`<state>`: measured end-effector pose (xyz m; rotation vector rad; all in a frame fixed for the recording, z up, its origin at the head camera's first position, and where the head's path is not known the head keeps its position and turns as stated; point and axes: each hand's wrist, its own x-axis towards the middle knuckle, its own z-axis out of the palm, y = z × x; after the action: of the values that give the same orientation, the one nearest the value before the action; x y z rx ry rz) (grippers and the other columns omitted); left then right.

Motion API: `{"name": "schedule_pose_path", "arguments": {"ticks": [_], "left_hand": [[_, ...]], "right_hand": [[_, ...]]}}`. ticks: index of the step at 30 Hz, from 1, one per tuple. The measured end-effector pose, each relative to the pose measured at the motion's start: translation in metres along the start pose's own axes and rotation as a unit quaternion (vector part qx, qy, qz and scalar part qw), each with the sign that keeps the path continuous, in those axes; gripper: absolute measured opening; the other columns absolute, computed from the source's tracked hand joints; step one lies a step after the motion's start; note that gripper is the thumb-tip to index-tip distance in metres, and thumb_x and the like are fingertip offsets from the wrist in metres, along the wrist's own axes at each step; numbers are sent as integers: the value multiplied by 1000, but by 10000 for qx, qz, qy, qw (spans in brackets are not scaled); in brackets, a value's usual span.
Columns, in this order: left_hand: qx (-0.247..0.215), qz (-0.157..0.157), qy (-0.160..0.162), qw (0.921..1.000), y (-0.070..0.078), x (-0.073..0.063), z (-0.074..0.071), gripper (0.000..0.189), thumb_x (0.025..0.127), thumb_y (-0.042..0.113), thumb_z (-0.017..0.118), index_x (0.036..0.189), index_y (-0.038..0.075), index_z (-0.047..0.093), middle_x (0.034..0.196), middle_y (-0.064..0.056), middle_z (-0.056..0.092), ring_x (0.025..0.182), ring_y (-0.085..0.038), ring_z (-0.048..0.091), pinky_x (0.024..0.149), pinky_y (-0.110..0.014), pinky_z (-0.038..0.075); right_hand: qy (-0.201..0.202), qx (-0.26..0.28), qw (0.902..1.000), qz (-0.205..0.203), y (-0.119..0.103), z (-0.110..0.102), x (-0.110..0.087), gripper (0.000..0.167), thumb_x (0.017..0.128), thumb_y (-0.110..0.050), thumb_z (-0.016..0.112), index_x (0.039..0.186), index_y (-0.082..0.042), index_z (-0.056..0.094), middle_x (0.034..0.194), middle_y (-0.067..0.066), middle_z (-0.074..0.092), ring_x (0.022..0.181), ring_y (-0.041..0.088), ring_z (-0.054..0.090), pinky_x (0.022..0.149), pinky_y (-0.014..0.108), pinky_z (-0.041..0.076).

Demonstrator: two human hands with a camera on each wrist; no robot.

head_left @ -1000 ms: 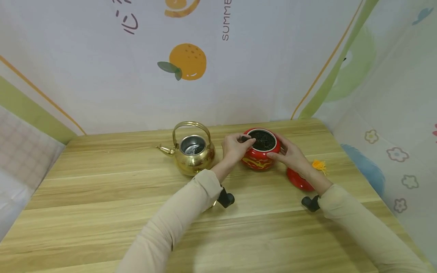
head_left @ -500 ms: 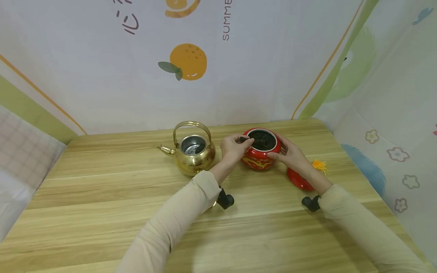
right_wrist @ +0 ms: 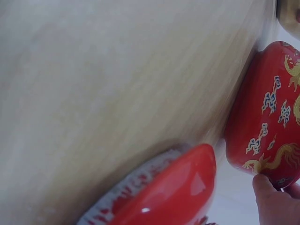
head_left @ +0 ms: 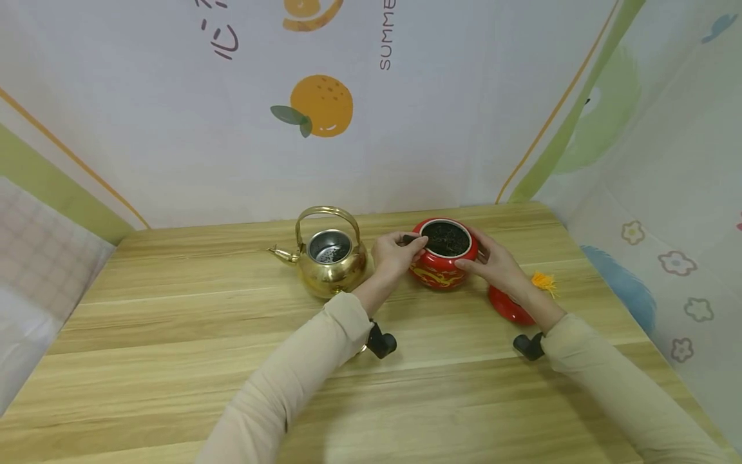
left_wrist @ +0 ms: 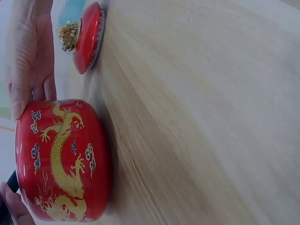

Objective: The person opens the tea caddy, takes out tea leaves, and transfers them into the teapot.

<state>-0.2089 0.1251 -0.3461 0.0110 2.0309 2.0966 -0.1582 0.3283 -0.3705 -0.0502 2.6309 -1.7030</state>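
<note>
A red jar [head_left: 437, 276] with a gold dragon stands on the wooden table, filled with dark dried leaves [head_left: 447, 237] that look like tea. My left hand [head_left: 391, 254] is at the jar's left rim and pinches a dark-handled utensil [head_left: 409, 239]; its far end is hidden. Around the jar's right side, my right hand [head_left: 497, 265] grips with the thumb in front, and the left wrist view shows that thumb pressed near the rim. Left of the jar sits a gold kettle [head_left: 332, 277], lidless, with dark bits inside over a perforated metal interior.
The jar's red lid [head_left: 510, 305], with a yellow tassel [head_left: 543, 282], lies on the table [head_left: 174, 361] under my right wrist. A gold-rimmed object [head_left: 362, 349] peeks out beneath my left forearm. A printed curtain [head_left: 232, 154] hangs along the back edge.
My left hand has shifted slightly left and down with the dark-handled utensil at the jar's rim. The right hand keeps its grip on the jar, and the kettle stays put.
</note>
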Motion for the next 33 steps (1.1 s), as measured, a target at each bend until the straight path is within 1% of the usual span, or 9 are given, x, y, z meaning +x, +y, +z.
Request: {"name": "schedule_pose_path", "arguments": {"ticks": [4, 11, 14, 17, 19, 22, 27, 30, 33], "left_hand": [[-262, -8, -41, 9996, 2, -1, -3, 17, 83, 9, 72, 95, -3, 70, 82, -13, 70, 57, -4, 61, 64, -23, 57], [-335, 52, -32, 9994, 3, -2, -9, 18, 84, 9, 71, 95, -5, 69, 69, -2, 64, 59, -6, 60, 74, -36, 58], [-410, 107, 17, 9991, 4, -2, -12, 18, 83, 9, 72, 95, -5, 69, 69, -3, 65, 61, -10, 62, 75, -39, 57], [-483, 120, 117, 9987, 5, -3, -15, 19, 82, 8, 72, 95, -4, 70, 73, -7, 67, 67, -19, 66, 78, -42, 56], [-475, 113, 200, 9986, 6, -4, -17, 18, 82, 9, 73, 95, -3, 71, 76, -9, 69, 71, -22, 68, 79, -43, 56], [-570, 74, 236, 9981, 7, -5, -19, 18, 82, 9, 73, 96, -2, 71, 79, -10, 70, 70, -20, 68, 78, -40, 57], [-698, 112, 243, 9972, 8, -6, -22, 18, 82, 9, 72, 96, -3, 71, 74, -7, 68, 61, -8, 64, 70, -29, 58], [-750, 153, 233, 9968, 9, -7, -24, 18, 83, 9, 72, 96, -3, 71, 70, -3, 66, 60, -6, 62, 66, -24, 57], [-817, 179, 208, 9963, 10, -9, -25, 19, 83, 8, 72, 96, -4, 70, 68, -2, 65, 60, -5, 62, 65, -22, 57]], "right_hand": [[-10, 14, 10000, 3, -1, 0, 0, 78, 89, -13, 65, 150, -4, 18, 154, 16, 21, 141, 32, 22, 110, 42, 29], [-29, -32, 10000, -29, -2, 0, 0, 78, 89, -14, 65, 150, -4, 17, 155, 16, 20, 141, 32, 22, 110, 42, 29], [-18, -53, 10000, -23, -2, 0, 0, 79, 88, -15, 66, 150, -4, 18, 154, 17, 21, 141, 32, 22, 110, 41, 28], [-6, -59, 10000, -8, -1, -1, 0, 80, 88, -17, 67, 150, -4, 19, 154, 17, 22, 141, 33, 22, 110, 41, 28], [-7, -57, 10000, 10, -1, -1, 1, 80, 88, -17, 67, 150, -4, 19, 154, 17, 21, 141, 33, 22, 110, 40, 28], [-31, -54, 10000, 29, -1, -1, 0, 81, 88, -18, 67, 150, -4, 17, 154, 17, 21, 141, 33, 22, 109, 40, 29], [-47, -40, 10000, 61, -2, -1, 0, 81, 88, -19, 67, 150, -5, 18, 154, 16, 22, 140, 33, 23, 109, 42, 29], [-62, -57, 9999, 62, -1, -1, 0, 81, 88, -20, 68, 150, -7, 18, 154, 15, 24, 140, 33, 25, 110, 43, 29], [-93, -129, 9999, 22, -1, -2, 0, 80, 88, -20, 67, 150, -6, 18, 153, 15, 25, 139, 33, 26, 109, 42, 30]]}}
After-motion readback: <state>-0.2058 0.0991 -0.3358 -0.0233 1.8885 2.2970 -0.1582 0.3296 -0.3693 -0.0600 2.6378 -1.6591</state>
